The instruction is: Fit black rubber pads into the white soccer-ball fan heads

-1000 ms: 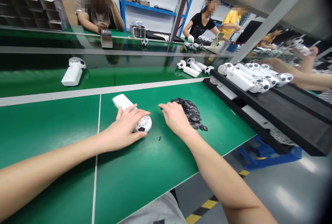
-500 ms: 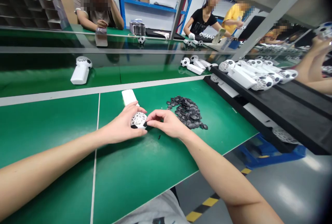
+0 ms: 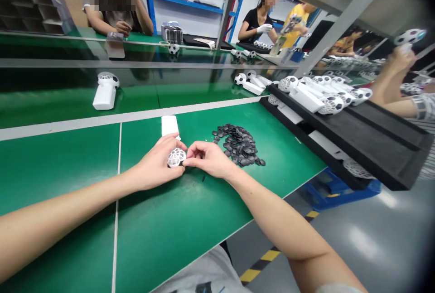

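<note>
My left hand (image 3: 158, 164) is wrapped round the ball end of a white device, whose white lattice (image 3: 176, 157) shows between thumb and fingers. The device's white rectangular body (image 3: 169, 126) extends away from me on the green table (image 3: 204, 220). Thumb and forefinger of my right hand (image 3: 207, 159) are pinched on a small black piece (image 3: 181, 163) at the ball's right side. Just right of that hand lies a heap of black pieces (image 3: 242, 144). One loose black piece (image 3: 203, 178) rests below my right fingers.
Black trays (image 3: 360, 134) with white football-shaped devices stand at the right. Behind the table, a green conveyor (image 3: 136, 89) carries another such device (image 3: 104, 93) and a small group farther right. Several people sit beyond; a person's arm (image 3: 389, 80) holds a ball-ended device at the right.
The ball has turned in my left hand, showing more lattice and less black. The whole view has shifted slightly. At the right, the other person's raised device has come further into view.
</note>
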`<state>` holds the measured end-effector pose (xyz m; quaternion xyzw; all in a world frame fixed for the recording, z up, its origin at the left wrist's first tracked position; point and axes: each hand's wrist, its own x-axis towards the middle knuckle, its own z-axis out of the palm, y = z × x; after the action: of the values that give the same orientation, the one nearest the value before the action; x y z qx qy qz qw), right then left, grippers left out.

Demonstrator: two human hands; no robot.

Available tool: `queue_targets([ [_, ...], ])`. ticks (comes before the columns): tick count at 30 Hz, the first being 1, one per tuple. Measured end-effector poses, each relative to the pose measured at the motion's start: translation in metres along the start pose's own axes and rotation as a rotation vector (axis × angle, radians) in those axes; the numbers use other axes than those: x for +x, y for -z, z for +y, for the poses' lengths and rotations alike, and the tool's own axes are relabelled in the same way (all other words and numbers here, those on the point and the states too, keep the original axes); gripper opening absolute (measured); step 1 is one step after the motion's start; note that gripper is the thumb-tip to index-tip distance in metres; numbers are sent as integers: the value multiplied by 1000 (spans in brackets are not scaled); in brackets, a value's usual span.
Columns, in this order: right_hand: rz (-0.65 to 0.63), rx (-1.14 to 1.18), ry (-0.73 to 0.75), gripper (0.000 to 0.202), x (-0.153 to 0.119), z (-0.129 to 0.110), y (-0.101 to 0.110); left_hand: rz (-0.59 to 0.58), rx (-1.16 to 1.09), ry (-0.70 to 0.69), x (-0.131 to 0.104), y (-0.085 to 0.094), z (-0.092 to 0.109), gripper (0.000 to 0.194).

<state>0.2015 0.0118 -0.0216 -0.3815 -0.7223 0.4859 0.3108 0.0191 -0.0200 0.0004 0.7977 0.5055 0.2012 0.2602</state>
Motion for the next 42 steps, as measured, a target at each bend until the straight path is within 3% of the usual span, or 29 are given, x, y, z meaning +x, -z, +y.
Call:
queue_targets([
  [3,243,-302,11,14,4,4,23,-125,-6,-42,0,8,-7,39],
  [5,374,-542,-46,8,4,8,39,-144,-22,-70,-2,9,-10,42],
  [10,237,-822,-169,13,0,13,52,63,14,52,-9,2,-9,52],
  [12,214,-903,-148,11,-1,12,46,9,9,6,-9,5,-9,49],
  [15,230,-1004,-125,14,-2,9,37,-184,-34,-95,-7,15,-12,47],
  [17,256,-1019,-122,20,-2,9,35,-231,-43,-61,-7,20,-14,51],
  [21,317,-963,-77,23,-2,9,39,-143,-21,56,-8,21,-15,56],
  [24,335,-631,87,22,-3,7,37,-133,-23,66,-10,21,-13,55],
  [28,150,-329,234,18,-5,1,22,-142,-34,16,-12,23,-15,53],
  [34,-29,-110,131,13,-11,-6,3,-104,-39,22,-12,17,-15,50],
  [39,24,-183,289,7,-12,-9,-6,-78,-48,21,-13,13,-14,48],
  [42,-16,-74,217,8,-11,-7,-12,-50,-65,19,-13,12,-16,47],
])
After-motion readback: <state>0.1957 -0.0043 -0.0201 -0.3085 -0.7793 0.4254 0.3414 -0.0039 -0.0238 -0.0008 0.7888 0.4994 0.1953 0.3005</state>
